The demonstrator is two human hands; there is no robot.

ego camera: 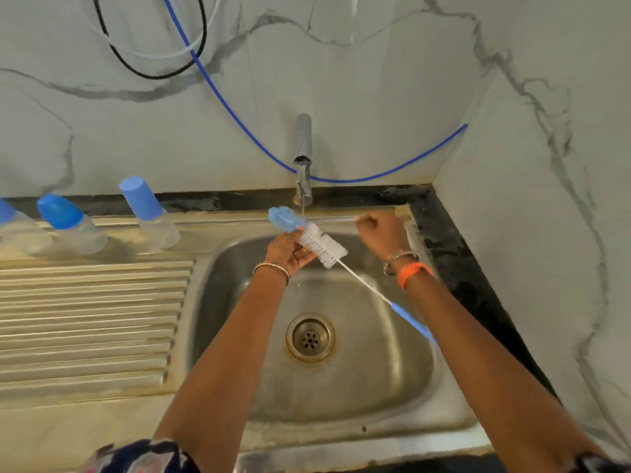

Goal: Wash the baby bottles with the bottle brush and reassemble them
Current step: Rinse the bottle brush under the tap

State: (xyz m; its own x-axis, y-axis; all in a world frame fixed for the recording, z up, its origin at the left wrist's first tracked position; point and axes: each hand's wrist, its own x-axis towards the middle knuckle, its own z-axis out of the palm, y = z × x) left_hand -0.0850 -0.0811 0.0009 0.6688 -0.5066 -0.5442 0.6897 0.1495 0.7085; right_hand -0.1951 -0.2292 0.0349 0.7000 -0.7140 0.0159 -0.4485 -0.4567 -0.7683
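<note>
The bottle brush (pixel 322 247) has a blue tip and white bristles and lies slanted over the sink (pixel 392 370). My left hand (pixel 290 250) grips its bristle head just under the tap (pixel 303 165), where a thin stream of water runs onto the blue tip. The brush's wire stem and blue handle (pixel 411 322) run down to the right, under my right forearm. My right hand (pixel 379 232) is at the sink's back rim with its fingers curled; what it holds, if anything, is hidden. Three clear baby bottles with blue caps (pixel 150 216) (pixel 73 223) (pixel 17 227) stand on the drainboard.
The ribbed steel drainboard (pixel 92 319) fills the left side. A drain (pixel 310 337) sits in the middle of the basin. A blue hose (pixel 218 93) and a black cable (pixel 143 71) hang on the marble wall behind. A dark counter strip (pixel 454 254) borders the right wall.
</note>
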